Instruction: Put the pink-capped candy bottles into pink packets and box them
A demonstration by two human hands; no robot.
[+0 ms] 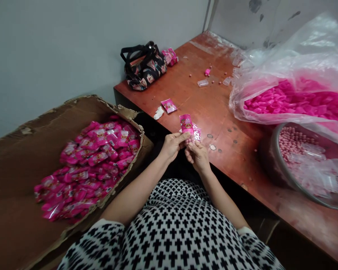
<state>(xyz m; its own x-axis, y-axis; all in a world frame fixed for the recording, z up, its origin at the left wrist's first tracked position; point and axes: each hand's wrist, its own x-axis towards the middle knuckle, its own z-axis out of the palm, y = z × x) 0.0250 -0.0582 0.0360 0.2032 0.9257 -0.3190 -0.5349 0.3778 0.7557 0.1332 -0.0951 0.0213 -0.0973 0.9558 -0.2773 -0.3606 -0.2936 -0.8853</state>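
Note:
In the head view, my left hand is closed on a small pink printed packet, its thumb across the lower part. Pale pink round beads show at the packet's bottom end, between my two hands. My right hand has its fingers pinched together beside these beads; what lies between the fingertips is hidden. Just above the right fingers is a second shiny pink packet, partly covered by the first; I cannot tell whether it is held. Another pink packet lies flat near the table edge, next to a crumpled white scrap.
Left of me stands a torn cardboard box with a heap of pink packets. On the red-brown table are a floral handbag, a clear plastic bag of pink pieces, and a basin with beads and clear containers.

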